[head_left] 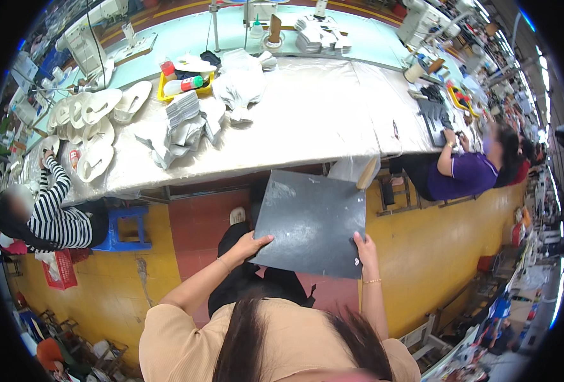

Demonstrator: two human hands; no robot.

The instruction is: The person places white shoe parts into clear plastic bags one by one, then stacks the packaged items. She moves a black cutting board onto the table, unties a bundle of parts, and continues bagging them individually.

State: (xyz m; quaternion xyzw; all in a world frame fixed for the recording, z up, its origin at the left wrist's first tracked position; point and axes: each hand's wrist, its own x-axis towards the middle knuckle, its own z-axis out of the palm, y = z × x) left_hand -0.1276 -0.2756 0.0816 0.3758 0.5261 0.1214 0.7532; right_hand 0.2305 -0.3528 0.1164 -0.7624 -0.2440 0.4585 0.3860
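Observation:
I hold a flat dark grey square board (310, 219) in front of me, above the floor and just short of the long table (307, 121). My left hand (250, 245) grips the board's near left edge, thumb on top. My right hand (363, 249) grips its near right corner. The board is tilted, its far edge close to the table's front edge.
The table, under a clear plastic sheet, carries stacks of white fabric pieces (183, 124), white shoe soles (94, 127) and a yellow tray (183, 86). One person in a striped top (52, 216) sits at left, another in purple (466, 175) at right. A blue stool (126, 229) stands near.

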